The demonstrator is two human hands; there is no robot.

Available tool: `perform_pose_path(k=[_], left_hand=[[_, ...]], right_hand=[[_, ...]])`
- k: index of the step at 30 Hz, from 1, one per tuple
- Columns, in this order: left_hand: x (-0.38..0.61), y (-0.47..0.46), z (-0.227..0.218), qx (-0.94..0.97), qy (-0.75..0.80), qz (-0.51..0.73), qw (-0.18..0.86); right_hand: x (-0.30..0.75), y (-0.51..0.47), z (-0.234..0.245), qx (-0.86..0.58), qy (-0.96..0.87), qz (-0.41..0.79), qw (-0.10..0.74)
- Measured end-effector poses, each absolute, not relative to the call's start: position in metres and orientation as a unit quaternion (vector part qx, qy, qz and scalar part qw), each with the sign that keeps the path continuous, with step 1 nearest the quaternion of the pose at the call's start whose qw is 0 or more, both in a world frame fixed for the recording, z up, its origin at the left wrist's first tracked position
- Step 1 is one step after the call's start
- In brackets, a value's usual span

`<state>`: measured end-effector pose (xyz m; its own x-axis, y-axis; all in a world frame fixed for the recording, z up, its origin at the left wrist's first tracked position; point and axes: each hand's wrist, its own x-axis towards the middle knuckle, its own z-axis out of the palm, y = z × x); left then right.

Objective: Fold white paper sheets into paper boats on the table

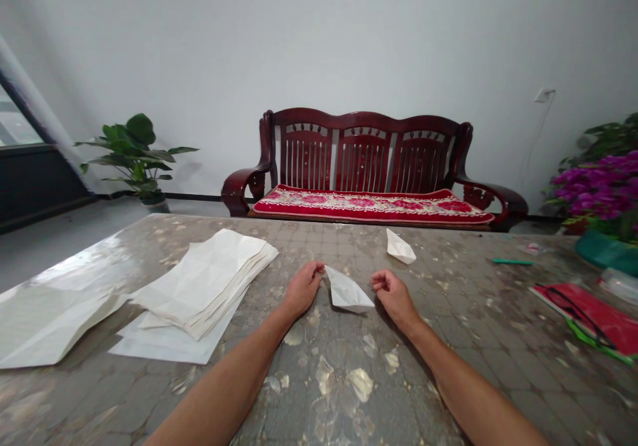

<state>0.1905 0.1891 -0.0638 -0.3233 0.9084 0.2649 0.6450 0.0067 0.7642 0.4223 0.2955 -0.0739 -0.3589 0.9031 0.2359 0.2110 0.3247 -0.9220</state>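
A folded white paper boat shape [347, 292] lies on the marbled table cover [339, 373] between my hands. My left hand [303, 290] has its fingertips pinched on the paper's pointed end. My right hand [393, 298] rests just to the right of the paper, fingers curled, with nothing in them. A second folded paper piece [400, 246] lies farther ahead. To the left of my left hand sits a stack of folded white paper [204, 281], with loose white sheets [52, 323] beyond it.
At the table's right side lie a red folder [591, 316] with a black cord and a green pen [512, 261]. Past the far edge stand a dark wooden bench [363, 153] with a red cushion, a potted plant [134, 157], and magenta flowers [598, 183].
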Motion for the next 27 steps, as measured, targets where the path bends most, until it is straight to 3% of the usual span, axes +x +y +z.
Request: perform_pose_path(k=[15, 27], left_hand=[[0.189, 0.190, -0.067, 0.569, 0.694, 0.418, 0.143], [0.188, 0.192, -0.068, 0.570, 0.694, 0.417, 0.142]], right_hand=[[0.448, 0.267, -0.072, -0.374, -0.745, 0.389, 0.393], [0.457, 0.234, -0.028, -0.281, -0.901, 0.151, 0.293]])
